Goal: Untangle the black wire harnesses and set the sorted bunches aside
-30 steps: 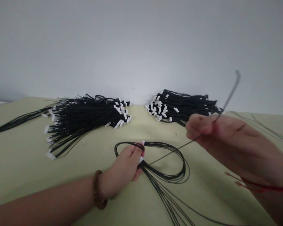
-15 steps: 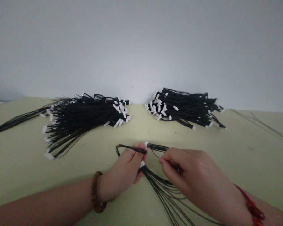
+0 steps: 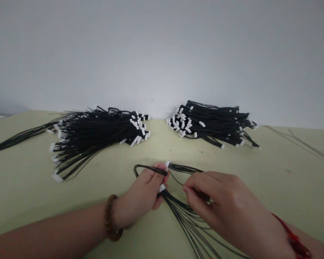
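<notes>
My left hand (image 3: pixel 142 196) is closed round a looped bundle of thin black wires (image 3: pixel 182 212) with small white connectors at their ends. It pins the loop where the strands cross, low on the pale green table (image 3: pixel 272 172). My right hand (image 3: pixel 218 201) rests just to the right, its fingertips pinched on one black strand of the same bundle. The loose wire ends fan out toward the bottom edge of the view. A brown bead bracelet sits on my left wrist, and a red cord on my right wrist.
Two heaps of black wires with white connectors lie against the white wall: a large spread one at back left (image 3: pixel 94 135), a tighter one at back right (image 3: pixel 210 124). A few stray wires (image 3: pixel 305 144) trail off at far right.
My right hand came down from mid-air on the right, where it held a single wire raised, to the bundle beside my left hand. My left hand stayed put.
</notes>
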`<state>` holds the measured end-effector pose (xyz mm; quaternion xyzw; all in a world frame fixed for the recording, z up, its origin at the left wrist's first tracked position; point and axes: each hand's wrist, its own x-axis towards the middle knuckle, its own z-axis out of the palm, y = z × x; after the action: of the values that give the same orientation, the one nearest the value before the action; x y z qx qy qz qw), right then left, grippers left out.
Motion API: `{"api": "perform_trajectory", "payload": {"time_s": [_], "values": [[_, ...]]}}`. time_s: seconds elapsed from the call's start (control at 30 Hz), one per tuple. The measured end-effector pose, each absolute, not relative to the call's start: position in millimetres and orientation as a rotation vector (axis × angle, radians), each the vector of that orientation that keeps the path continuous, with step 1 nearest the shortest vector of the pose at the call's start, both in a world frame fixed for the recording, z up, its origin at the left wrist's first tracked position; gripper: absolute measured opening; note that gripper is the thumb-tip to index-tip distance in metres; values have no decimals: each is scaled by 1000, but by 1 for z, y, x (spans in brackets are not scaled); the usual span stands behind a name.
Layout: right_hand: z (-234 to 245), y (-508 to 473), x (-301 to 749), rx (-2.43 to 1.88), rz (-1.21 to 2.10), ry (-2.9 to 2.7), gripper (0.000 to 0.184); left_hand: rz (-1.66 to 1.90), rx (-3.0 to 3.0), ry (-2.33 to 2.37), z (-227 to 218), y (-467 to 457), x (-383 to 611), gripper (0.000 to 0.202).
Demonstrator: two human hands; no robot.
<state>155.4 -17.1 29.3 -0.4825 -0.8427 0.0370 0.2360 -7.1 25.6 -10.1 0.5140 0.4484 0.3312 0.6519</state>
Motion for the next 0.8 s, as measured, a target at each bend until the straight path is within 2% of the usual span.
{"api": "perform_trajectory", "payload": {"time_s": [0.2, 0.47, 0.8], "values": [[29, -17, 156, -1349, 85, -2324, 16, 757, 1199, 1002, -11, 26, -7, 25], [29, -15, 158, -1244, -401, -2362, 17, 723, 1198, 1032, -15, 26, -9, 26], [17, -17, 153, -1296, -286, -2393, 8, 695, 1308, 973, -16, 23, -9, 25]]}}
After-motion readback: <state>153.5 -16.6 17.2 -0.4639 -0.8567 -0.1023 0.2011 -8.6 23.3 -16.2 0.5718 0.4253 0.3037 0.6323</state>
